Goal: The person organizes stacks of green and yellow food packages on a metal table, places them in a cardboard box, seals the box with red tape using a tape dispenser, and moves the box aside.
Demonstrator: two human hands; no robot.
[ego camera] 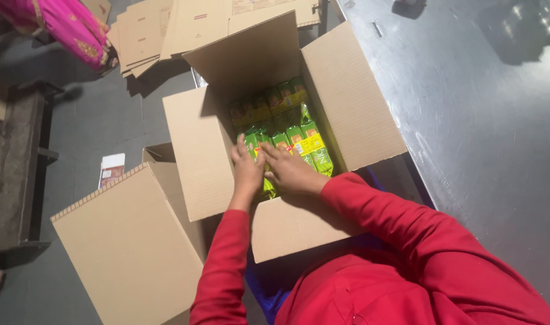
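An open cardboard box stands in front of me with all its flaps spread outward. Inside lie several green and yellow snack packets packed in rows. My left hand reaches into the near end of the box and grips a green packet from its left side. My right hand rests on the packets beside it, fingers pressing down on the same packet. Both arms wear red sleeves.
A second open cardboard box sits on the floor at lower left. Flattened cartons are stacked at the top. A shiny metal table fills the right side. A person in pink cloth is at top left.
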